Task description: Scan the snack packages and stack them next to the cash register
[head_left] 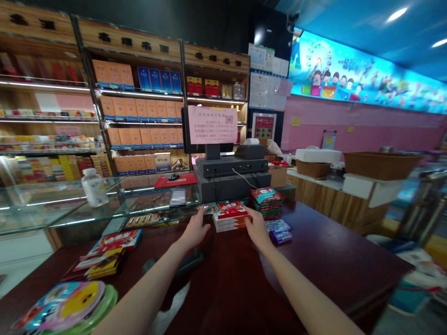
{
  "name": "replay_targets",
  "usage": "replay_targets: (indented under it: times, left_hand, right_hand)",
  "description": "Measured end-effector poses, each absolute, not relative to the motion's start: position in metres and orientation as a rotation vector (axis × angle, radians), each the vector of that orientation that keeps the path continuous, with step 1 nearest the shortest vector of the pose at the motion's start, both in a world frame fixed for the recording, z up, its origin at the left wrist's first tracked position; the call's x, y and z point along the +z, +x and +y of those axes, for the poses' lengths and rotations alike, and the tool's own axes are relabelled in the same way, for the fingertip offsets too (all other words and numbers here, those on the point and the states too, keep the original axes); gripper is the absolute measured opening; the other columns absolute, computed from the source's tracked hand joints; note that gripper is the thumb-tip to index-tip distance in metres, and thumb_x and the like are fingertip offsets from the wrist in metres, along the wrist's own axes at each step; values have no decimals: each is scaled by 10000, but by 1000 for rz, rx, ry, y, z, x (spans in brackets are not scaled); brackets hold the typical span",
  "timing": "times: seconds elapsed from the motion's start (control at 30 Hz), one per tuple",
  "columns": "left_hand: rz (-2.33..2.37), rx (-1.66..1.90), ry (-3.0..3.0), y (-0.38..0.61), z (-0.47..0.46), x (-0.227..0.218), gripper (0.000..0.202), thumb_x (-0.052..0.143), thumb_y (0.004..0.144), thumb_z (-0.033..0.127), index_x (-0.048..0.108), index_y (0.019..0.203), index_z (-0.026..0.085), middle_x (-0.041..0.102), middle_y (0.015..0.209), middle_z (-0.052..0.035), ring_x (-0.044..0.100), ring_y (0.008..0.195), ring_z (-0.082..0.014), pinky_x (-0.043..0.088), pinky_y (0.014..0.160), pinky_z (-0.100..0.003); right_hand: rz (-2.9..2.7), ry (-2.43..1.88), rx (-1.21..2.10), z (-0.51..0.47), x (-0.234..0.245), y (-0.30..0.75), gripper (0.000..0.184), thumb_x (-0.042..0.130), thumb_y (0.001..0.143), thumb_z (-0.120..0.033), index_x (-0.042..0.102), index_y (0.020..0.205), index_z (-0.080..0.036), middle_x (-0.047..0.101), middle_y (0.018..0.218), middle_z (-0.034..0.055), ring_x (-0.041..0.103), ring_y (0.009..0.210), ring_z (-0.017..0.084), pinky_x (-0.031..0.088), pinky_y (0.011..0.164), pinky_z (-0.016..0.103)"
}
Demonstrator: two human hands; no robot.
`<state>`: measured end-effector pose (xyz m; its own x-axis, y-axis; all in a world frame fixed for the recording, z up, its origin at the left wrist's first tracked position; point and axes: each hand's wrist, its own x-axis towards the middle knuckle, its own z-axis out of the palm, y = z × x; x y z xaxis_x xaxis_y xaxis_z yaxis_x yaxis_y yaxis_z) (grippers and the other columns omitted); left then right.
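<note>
A small stack of flat red-topped snack boxes (pixel 228 224) with pale sides lies on the dark red counter. At its right side is my right hand (pixel 257 228), fingers extended and touching or nearly touching the boxes. My left hand (pixel 196 229) is just left of the stack, its index finger stretched forward and its thumb apart, with a small gap to the boxes. Neither hand grasps anything. Right of the stack is a pile of red and green packets (pixel 266 201). In front of that pile lie blue-purple snack packets (pixel 280 232).
A cash register (pixel 232 170) with a pink-signed screen (pixel 212 125) stands behind the stack. To the left lie yellow packets (pixel 105 263), a red flat pack (pixel 118 240) and colourful cartoon-shaped packs (pixel 75 302). A white bottle (pixel 94 187) stands on the glass case (pixel 45 197).
</note>
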<state>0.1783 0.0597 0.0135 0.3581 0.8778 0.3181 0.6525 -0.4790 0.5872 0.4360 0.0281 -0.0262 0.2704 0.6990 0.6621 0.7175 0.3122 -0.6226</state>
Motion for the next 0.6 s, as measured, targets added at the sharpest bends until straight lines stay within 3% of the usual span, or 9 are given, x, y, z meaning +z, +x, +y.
replay_targets:
  times: [0.27, 0.6]
  left_hand:
    - [1461, 833, 2316, 121, 45, 24, 550, 565, 846, 162, 490, 1391, 164, 613, 1383, -124, 538, 1320, -219, 389, 1119, -348]
    - [1796, 686, 2249, 17, 40, 29, 497, 545, 847, 166, 553, 1343, 154, 638, 1363, -123, 566, 1295, -227, 398, 1100, -334]
  right_hand:
    - [-1546, -1296, 50, 30, -20, 386, 451, 467, 825, -155, 713, 1203, -170, 708, 1231, 110, 602, 1188, 268, 437, 1093, 493]
    - [-1742, -1258, 308, 42, -16, 292, 422, 498, 821, -118, 732, 1163, -194, 724, 1207, 77, 618, 1184, 226, 417, 1118, 421]
